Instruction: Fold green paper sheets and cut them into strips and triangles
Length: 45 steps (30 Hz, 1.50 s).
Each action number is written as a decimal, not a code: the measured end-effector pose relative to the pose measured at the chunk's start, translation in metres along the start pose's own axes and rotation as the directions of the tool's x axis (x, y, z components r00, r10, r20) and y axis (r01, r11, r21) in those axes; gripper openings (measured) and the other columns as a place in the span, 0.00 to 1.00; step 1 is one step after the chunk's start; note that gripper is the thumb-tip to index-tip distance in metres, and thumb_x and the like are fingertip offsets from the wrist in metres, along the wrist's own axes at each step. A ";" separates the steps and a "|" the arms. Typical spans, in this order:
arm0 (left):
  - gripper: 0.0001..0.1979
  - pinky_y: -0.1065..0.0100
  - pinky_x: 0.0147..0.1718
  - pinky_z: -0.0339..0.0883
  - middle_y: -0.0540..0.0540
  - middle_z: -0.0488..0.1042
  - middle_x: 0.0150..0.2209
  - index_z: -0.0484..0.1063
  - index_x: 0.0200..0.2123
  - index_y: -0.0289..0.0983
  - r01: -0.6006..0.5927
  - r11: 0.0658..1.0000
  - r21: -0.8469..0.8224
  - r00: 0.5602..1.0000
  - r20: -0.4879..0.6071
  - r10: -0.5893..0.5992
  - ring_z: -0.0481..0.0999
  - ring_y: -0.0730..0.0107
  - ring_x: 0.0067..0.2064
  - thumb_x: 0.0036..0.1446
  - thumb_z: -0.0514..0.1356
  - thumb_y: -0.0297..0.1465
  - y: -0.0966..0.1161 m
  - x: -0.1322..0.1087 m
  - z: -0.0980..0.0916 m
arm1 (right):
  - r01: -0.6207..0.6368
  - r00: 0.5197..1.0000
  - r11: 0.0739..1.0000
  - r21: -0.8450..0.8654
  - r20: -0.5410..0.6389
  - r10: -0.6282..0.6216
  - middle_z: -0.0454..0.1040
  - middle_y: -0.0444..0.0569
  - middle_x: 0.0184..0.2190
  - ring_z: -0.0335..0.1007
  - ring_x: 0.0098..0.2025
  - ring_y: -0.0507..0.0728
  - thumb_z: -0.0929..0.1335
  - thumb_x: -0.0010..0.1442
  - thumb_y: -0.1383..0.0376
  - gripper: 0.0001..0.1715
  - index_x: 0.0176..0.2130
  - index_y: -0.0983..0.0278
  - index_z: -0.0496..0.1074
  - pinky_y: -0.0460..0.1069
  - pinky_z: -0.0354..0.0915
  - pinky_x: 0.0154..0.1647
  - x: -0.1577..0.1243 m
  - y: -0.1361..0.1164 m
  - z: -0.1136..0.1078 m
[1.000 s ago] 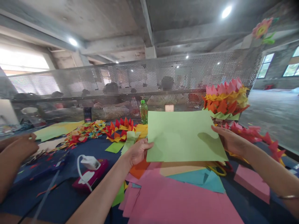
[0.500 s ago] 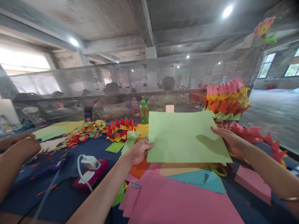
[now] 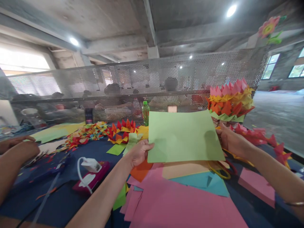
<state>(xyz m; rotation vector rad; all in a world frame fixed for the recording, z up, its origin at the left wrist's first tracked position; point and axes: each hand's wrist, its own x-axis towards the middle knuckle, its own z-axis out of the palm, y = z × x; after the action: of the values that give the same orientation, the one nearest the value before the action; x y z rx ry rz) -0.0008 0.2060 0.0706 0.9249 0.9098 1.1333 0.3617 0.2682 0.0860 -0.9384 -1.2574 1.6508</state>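
My left hand [image 3: 140, 152] pinches the lower left edge of a light green paper sheet [image 3: 181, 137], its thumb on the front face. The sheet is held up, tilted toward me, above a stack of coloured paper. Just beside the sheet's right edge is my right hand [image 3: 229, 139], thumb raised and fingers loosely bent, partly in shadow; it appears apart from the paper. Under the sheet lie pink paper [image 3: 180, 202], blue paper [image 3: 201, 182] and tan paper [image 3: 187, 169]. Scissors with yellow handles [image 3: 222, 173] lie partly hidden by the sheet.
A co-worker's hands [image 3: 21, 147] are at the left. A magenta power strip [image 3: 95, 179] with a white charger stands on the blue tabletop. Folded-paper rings [image 3: 122, 129], a green bottle [image 3: 145, 114] and a tiered paper lotus [image 3: 230, 101] stand before a perforated metal screen [image 3: 133, 79].
The green sheet has shifted slightly left and up with my left hand. My right thumb has come off the sheet's front face, and that hand is now beside its edge.
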 end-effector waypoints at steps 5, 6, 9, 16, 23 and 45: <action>0.07 0.69 0.32 0.74 0.42 0.81 0.31 0.76 0.33 0.30 -0.048 0.998 -0.029 0.999 -0.022 0.047 0.80 0.66 0.29 0.47 0.66 0.23 0.001 0.002 0.000 | 0.067 0.998 0.993 0.092 -0.024 -0.065 0.80 0.52 0.42 0.77 0.41 0.63 0.56 0.58 0.37 0.35 0.42 0.57 0.75 0.54 0.69 0.40 -0.007 -0.006 0.015; 0.08 0.69 0.32 0.74 0.43 0.81 0.31 0.76 0.34 0.31 -0.069 0.997 -0.041 0.997 -0.028 0.068 0.80 0.66 0.30 0.48 0.66 0.24 0.001 0.002 0.000 | 0.112 0.994 0.984 0.141 -0.024 -0.109 0.80 0.50 0.41 0.77 0.40 0.61 0.57 0.59 0.40 0.31 0.41 0.56 0.75 0.53 0.69 0.41 -0.008 -0.004 0.022; 0.09 0.70 0.35 0.74 0.45 0.81 0.33 0.75 0.37 0.32 -0.149 0.986 -0.079 0.987 -0.069 0.144 0.80 0.67 0.33 0.50 0.64 0.25 -0.002 0.003 0.004 | 0.175 0.983 0.963 0.206 0.025 -0.184 0.80 0.47 0.39 0.76 0.41 0.59 0.64 0.59 0.51 0.15 0.34 0.55 0.75 0.51 0.69 0.41 -0.012 0.011 0.053; 0.16 0.61 0.48 0.71 0.42 0.80 0.41 0.72 0.44 0.32 -0.256 0.942 -0.219 0.966 -0.096 0.240 0.78 0.57 0.47 0.50 0.65 0.27 -0.027 -0.004 0.039 | 0.294 0.948 0.919 -0.263 0.200 -0.246 0.77 0.52 0.42 0.73 0.44 0.59 0.70 0.56 0.56 0.15 0.42 0.62 0.72 0.53 0.68 0.43 -0.034 0.057 0.138; 0.18 0.60 0.51 0.67 0.43 0.78 0.46 0.71 0.47 0.37 -0.253 0.930 -0.268 0.967 -0.048 0.249 0.73 0.55 0.54 0.52 0.66 0.32 -0.040 -0.021 0.066 | 0.214 0.951 0.904 -0.370 -0.132 -0.279 0.73 0.44 0.17 0.72 0.25 0.58 0.71 0.52 0.49 0.23 0.17 0.61 0.70 0.52 0.69 0.28 -0.028 0.068 0.154; 0.25 0.58 0.53 0.63 0.37 0.69 0.55 0.63 0.55 0.38 -0.408 0.808 0.426 0.822 -0.214 0.528 0.69 0.54 0.56 0.55 0.63 0.34 -0.033 -0.019 0.048 | 0.257 0.932 0.952 -0.166 -0.220 -0.289 0.80 0.48 0.42 0.76 0.42 0.61 0.74 0.51 0.57 0.18 0.41 0.62 0.78 0.53 0.71 0.42 -0.012 0.069 0.123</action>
<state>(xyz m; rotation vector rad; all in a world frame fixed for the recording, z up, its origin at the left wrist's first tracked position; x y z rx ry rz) 0.0511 0.1753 0.0592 1.3501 1.2247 1.6169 0.2419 0.2049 0.0466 -0.9643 -1.2777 1.2081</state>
